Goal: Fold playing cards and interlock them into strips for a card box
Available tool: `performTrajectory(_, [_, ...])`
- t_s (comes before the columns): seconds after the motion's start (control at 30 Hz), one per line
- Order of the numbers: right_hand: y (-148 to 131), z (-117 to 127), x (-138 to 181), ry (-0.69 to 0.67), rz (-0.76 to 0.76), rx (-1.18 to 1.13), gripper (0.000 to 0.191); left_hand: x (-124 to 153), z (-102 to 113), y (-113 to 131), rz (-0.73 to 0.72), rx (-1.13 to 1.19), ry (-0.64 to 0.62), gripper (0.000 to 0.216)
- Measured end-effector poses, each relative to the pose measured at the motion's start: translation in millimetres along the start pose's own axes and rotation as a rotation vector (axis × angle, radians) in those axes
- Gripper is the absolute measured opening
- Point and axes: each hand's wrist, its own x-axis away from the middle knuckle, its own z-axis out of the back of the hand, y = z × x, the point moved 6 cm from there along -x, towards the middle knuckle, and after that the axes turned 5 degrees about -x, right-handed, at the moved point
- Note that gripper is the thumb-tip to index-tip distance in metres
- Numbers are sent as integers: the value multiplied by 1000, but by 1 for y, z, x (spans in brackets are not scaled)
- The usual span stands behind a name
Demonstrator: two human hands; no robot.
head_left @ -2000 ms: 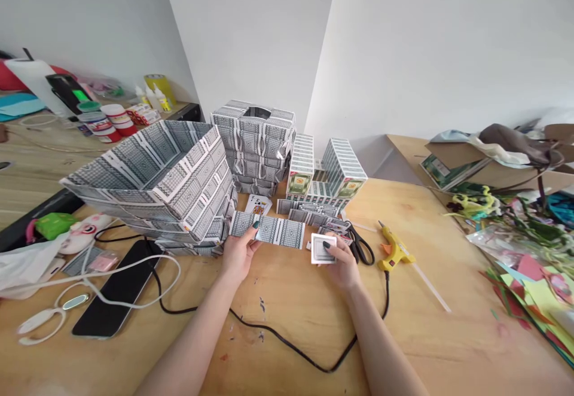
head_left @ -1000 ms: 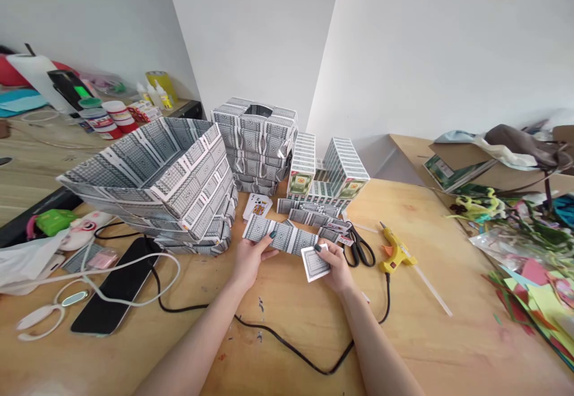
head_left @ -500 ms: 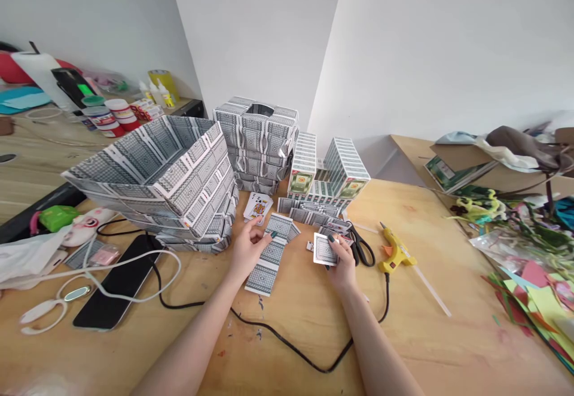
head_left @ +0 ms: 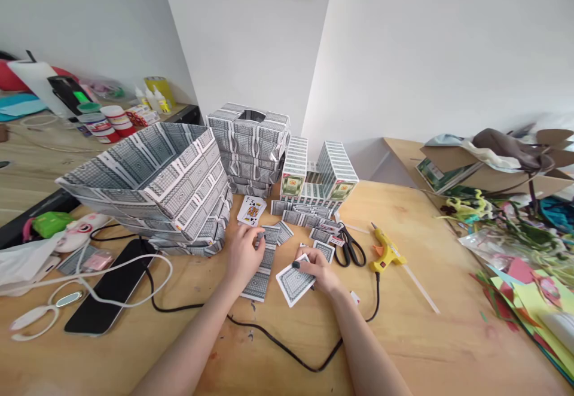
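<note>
My left hand (head_left: 242,256) rests with curled fingers on a strip of joined grey-backed playing cards (head_left: 261,270) lying on the wooden table (head_left: 426,336), pressing its upper part. My right hand (head_left: 320,274) pinches a single folded card (head_left: 293,282) just right of the strip, low over the table. A face-up card (head_left: 251,210) lies just beyond my left hand. A big open tray built of cards (head_left: 152,174) stands to the left of my left hand.
A card-built box (head_left: 249,145) and stacked card packs (head_left: 314,171) stand at the back. Black scissors (head_left: 350,249) and a yellow glue gun (head_left: 383,252) lie right of my hands, its black cord (head_left: 287,351) looping near. A phone (head_left: 105,288) lies left; paper scraps (head_left: 529,282) right.
The card strip has swung from lying across to lying lengthwise toward me and now rests on the table. My right hand has brought its card down and closer, beside the strip.
</note>
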Motion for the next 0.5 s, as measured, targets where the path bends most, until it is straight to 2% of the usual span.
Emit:
performTrajectory(0.1, [1,-11,4,-149,-54,112,26,-7,-10,17,-107,-3,-81,15])
performTrajectory(0.17, [2,-21,6,-268,-99,179,25,-13,-20,26,-155,-52,-131,22])
performTrajectory(0.27, [7,-31,9,-401,-182,238,27,-22,-35,32,-128,-217,-186,40])
performTrajectory(0.37, [10,-33,8,-427,-196,235,29,-28,-40,34,-56,-341,-207,44])
performTrajectory(0.5, [6,-29,4,-358,-128,175,28,-35,-41,37,-21,-315,-224,44])
